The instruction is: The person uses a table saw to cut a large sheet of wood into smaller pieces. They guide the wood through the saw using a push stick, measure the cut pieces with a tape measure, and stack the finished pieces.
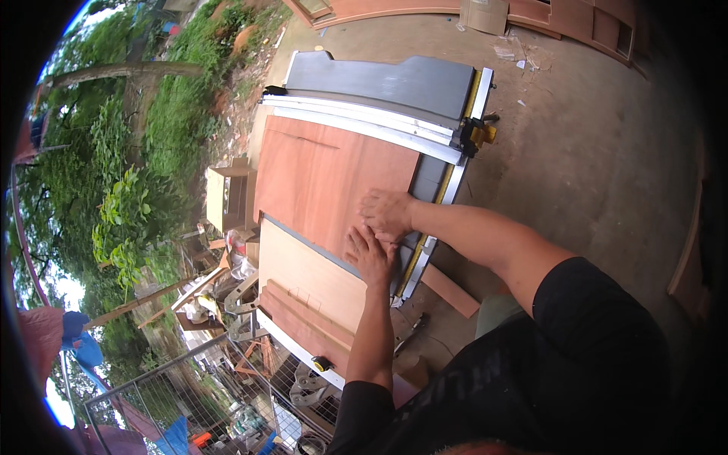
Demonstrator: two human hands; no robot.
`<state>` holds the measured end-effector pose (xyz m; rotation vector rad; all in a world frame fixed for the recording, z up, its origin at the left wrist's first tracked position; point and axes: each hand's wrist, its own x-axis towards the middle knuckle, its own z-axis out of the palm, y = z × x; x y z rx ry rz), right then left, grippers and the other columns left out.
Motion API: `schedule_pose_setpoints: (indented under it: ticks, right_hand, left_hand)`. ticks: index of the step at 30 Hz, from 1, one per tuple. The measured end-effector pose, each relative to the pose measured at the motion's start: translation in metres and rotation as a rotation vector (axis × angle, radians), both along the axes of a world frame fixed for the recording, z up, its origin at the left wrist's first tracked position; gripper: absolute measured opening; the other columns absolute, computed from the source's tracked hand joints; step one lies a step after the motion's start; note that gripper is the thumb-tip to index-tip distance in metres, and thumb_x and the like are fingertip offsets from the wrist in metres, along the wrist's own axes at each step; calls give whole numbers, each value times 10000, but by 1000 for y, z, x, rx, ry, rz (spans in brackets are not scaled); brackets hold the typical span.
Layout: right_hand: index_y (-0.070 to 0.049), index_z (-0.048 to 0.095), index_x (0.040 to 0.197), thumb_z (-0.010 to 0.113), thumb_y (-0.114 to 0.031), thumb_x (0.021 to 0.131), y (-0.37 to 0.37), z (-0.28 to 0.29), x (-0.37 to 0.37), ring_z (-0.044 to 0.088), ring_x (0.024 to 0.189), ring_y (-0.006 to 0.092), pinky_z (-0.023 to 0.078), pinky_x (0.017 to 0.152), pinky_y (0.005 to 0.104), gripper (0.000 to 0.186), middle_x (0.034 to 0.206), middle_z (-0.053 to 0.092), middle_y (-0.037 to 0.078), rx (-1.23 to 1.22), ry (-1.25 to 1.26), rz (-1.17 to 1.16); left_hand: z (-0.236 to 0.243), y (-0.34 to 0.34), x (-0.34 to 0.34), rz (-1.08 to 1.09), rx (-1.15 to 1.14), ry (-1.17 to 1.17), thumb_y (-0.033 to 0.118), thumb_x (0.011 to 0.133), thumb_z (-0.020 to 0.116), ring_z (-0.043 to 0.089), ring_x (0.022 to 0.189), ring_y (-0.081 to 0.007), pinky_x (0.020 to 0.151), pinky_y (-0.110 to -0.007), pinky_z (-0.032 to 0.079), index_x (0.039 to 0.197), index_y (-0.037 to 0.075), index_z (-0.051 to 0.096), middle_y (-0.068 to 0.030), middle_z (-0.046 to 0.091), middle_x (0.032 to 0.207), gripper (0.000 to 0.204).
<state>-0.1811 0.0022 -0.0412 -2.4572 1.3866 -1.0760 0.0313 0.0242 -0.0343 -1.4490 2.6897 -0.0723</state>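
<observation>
A reddish-brown plywood panel lies flat on a grey saw table. My right hand presses flat on the panel's near right corner. Just below it, my left hand lies palm down with fingers spread, at the panel's cut edge and touching the right hand. A paler wood board lies on the near part of the table, and a narrow reddish strip rests along its near edge. A silver fence rail crosses the table beyond the panel.
A yellow and black clamp sits at the fence's right end. A cardboard box stands left of the table. Wooden door panels lie on the concrete at the back. A wire fence, scrap wood and tools are near left. A loose wood piece lies by the table.
</observation>
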Motion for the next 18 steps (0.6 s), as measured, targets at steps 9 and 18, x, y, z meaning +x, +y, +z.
schedule_pose_setpoints:
  ticks: [9,18]
  right_hand:
    - [-65,689,1143,599,-329,805,-1,6,0,554,1260,308,361,1119,466,438,1301,638,134,2,104,-5]
    - [-79,671,1142,610,-198,843,-28,44,57,675,948,359,535,843,461,327,1097,682,143,357,-42,-49]
  left_hand:
    - [-7,8,-26,184,-76,76,537,877,548,182,1492,-491,1104,-743,178,1577,103,274,-256,223,1618,868]
    - [30,7,-23,307,103,315,651,832,583,166,1512,-438,1174,-682,113,1562,132,322,-183,243,1633,933]
